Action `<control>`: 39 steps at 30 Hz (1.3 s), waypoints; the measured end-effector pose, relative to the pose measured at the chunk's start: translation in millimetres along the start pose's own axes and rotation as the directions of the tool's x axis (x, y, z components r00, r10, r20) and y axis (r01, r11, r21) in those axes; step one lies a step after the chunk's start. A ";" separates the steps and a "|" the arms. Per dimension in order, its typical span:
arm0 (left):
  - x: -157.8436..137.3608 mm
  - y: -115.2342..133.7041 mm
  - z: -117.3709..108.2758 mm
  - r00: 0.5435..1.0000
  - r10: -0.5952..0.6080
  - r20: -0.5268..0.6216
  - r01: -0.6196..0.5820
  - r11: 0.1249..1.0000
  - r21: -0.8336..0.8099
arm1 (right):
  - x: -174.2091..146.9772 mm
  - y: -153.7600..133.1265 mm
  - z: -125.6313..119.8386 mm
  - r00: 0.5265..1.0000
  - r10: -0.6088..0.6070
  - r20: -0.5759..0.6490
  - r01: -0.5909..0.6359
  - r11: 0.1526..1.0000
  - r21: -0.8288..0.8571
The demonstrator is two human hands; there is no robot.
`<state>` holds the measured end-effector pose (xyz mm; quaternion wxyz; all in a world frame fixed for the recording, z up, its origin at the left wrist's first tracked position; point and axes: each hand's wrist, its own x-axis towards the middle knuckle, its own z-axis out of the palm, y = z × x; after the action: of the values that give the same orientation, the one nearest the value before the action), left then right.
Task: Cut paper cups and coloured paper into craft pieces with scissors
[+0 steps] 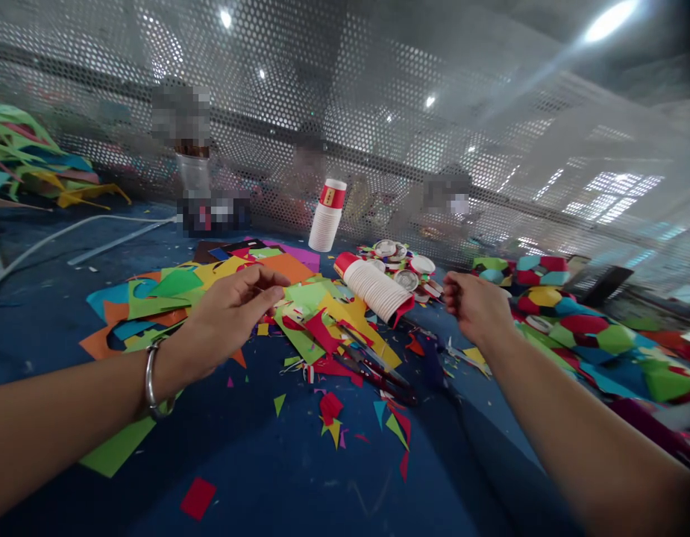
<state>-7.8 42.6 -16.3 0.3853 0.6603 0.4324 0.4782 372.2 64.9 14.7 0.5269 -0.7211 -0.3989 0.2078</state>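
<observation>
Reaching over colored paper scraps point(180, 283) on desk point(289, 481), left grip point(227, 313) narrow, thumb near index; right grip point(480, 304) curled, right of tipped cup stack point(375, 287). Can't tell if either holds anything.

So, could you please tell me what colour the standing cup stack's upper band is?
The band is red, clearest in the head view.
</observation>
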 end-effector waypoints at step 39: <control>-12.3 7.0 -3.4 0.849 0.180 0.496 -0.458 0.719 0.523 | -122.6 -2.7 -8.4 0.765 -0.443 0.468 0.634 0.648 -0.423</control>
<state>-11.8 29.1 -12.7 0.1360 0.9004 0.3510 0.2182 304.2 -37.1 5.3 0.2573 -0.6435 -0.7204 0.0280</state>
